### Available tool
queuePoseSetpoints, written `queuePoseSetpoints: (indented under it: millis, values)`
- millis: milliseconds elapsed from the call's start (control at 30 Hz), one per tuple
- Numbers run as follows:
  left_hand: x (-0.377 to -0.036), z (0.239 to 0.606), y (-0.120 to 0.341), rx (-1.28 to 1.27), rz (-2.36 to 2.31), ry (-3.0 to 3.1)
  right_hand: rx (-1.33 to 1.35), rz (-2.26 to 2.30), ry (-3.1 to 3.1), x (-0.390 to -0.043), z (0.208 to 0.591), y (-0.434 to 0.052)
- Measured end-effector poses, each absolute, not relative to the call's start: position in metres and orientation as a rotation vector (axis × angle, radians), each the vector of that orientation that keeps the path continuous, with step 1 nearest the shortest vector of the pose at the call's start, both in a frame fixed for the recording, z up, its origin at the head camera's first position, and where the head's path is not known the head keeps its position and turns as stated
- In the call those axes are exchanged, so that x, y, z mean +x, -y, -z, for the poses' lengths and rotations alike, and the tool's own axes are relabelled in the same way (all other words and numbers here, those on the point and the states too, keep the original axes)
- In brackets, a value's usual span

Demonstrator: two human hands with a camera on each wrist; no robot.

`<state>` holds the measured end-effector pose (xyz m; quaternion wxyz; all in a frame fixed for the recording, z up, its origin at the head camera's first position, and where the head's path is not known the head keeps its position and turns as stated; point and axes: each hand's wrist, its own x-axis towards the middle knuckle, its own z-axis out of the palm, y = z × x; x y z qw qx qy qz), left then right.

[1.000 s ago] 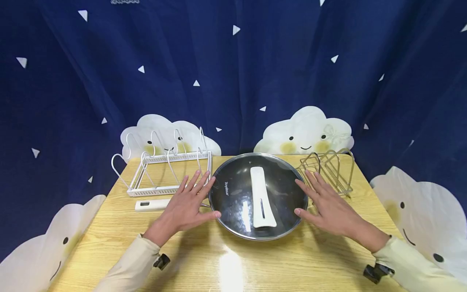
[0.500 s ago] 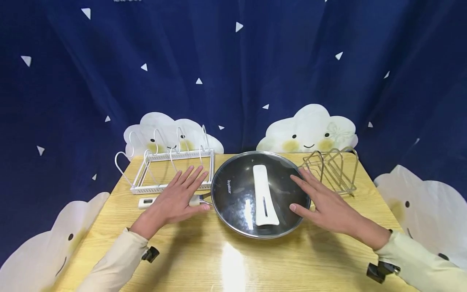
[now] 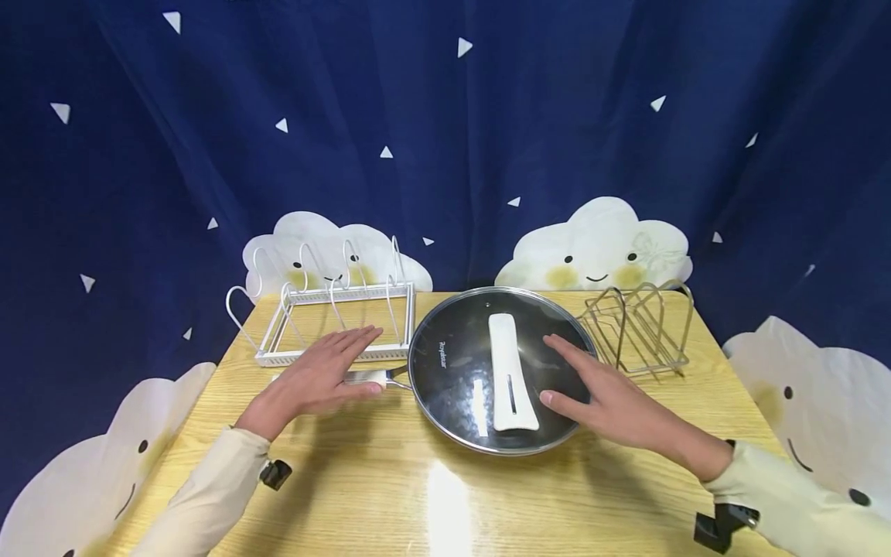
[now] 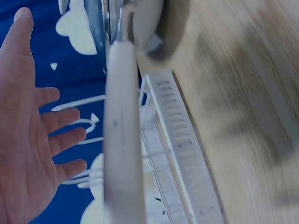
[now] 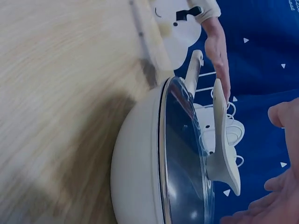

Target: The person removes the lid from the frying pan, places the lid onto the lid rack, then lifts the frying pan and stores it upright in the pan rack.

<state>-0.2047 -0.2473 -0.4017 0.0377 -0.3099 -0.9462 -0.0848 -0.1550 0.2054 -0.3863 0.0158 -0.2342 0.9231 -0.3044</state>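
Since a second ago my left hand (image 3: 316,379) has slid off the lid's rim onto the pan's long white handle (image 3: 365,377), fingers flat, gripping nothing. My right hand (image 3: 604,398) hovers open over the round glass lid (image 3: 452,371) of the white pan mid-bench (image 3: 431,495). I'm reaching; next I'd curl around both handles. The lid's white handle bar (image 3: 510,371) runs front-to-back; the pan handle points left.
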Motion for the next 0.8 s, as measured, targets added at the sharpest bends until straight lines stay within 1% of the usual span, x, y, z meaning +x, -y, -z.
queuePoseSetpoints:
  millis: [367, 533, 800]
  values:
    - [-0.22, 0.411, 0.266, -0.945, 0.549, 2.987, -0.601, 1.473, -2.493, -0.158, 0.385, -0.193]
    - [-0.229, 0.414, 0.271, -1.004, 0.733, 2.986, -0.528, 1.619, -2.3, -0.16, 0.385, -0.189]
    - [-0.237, 0.42, 0.277, -1.031, 0.84, 2.985, -0.404, 1.771, -2.049, -0.162, 0.391, -0.185]
